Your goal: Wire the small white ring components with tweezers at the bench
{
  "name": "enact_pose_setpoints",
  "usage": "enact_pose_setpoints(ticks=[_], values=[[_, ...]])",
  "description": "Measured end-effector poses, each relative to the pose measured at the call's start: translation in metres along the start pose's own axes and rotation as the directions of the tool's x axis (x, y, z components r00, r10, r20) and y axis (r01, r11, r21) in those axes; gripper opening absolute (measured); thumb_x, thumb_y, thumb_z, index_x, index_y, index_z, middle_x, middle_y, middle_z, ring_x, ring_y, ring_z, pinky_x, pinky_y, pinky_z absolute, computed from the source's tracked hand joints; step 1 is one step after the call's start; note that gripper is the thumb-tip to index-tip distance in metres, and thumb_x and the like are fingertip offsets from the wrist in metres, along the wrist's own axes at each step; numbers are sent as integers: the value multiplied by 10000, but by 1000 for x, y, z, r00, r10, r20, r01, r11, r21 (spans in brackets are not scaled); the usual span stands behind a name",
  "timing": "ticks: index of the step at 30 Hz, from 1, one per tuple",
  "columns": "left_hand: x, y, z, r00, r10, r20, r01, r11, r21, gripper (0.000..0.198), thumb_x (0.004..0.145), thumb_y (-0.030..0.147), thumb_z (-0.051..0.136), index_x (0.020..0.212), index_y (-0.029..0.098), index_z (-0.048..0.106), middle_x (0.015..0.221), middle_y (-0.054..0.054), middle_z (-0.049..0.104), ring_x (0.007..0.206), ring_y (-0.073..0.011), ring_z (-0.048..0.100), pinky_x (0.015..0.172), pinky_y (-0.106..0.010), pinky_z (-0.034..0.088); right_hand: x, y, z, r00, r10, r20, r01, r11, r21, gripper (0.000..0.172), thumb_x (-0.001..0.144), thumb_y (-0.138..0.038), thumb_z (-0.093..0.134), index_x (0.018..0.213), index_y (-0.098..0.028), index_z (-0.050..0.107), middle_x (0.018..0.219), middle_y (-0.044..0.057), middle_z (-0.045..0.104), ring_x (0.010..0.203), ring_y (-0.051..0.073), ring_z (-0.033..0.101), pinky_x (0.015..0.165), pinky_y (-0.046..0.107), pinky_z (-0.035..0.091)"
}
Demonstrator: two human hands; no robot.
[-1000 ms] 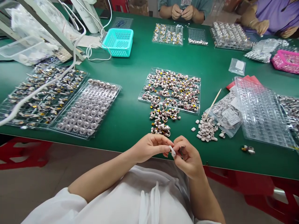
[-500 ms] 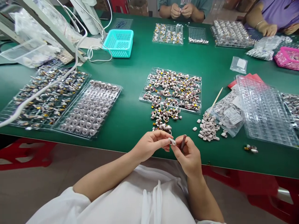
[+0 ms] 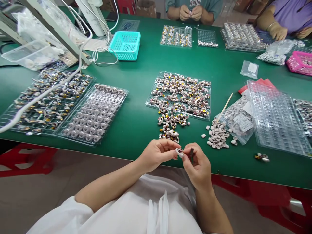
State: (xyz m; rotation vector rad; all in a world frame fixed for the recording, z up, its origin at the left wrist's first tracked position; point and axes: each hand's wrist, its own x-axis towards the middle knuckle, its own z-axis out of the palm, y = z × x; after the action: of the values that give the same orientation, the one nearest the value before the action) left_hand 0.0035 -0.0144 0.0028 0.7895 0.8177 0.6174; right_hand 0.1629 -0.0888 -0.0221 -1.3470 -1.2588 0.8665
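The hands draw together: the right hand (image 3: 198,165) tips its dark part (image 3: 191,151) lower, beside the white cap (image 3: 179,152) that the left hand (image 3: 158,154) pinches between thumb and forefinger. Both pinch tight at the near edge of the green table (image 3: 136,123), just short of the loose pile (image 3: 170,128).

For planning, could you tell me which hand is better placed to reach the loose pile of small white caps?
Probably the right hand: the pile of small white caps lies on its side; the left hand pinches a small white part, the right a small dark piece.
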Motion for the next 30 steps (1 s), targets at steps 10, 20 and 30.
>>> enact_pose_setpoints(ticks=[10,20,30], values=[[-5,0,2,999,36,11,-36,999,-18,212,705,234,843,869,129,760,792,-40,783,735,-126,719,714,-204,568,0,2,0,993,-116,-3,115,991,60,194,870,-63,557,944,-240,586,891,27,562,814,170,564,625,278,439],[-4,1,3,998,59,18,-59,998,-5,243,719,271,837,888,118,753,786,-48,774,733,-136,712,728,-231,570,6,2,-5,979,-204,-12,204,979,4,228,846,-60,603,983,-241,627,892,24,577,751,151,535,609,274,432],[-1,0,3,998,61,-16,-61,998,10,287,716,266,835,946,117,749,801,-51,762,711,-146,692,723,-264,568,4,4,1,989,-148,-16,147,987,-60,158,857,-95,568,928,-235,591,854,28,584,738,162,551,597,282,423]])
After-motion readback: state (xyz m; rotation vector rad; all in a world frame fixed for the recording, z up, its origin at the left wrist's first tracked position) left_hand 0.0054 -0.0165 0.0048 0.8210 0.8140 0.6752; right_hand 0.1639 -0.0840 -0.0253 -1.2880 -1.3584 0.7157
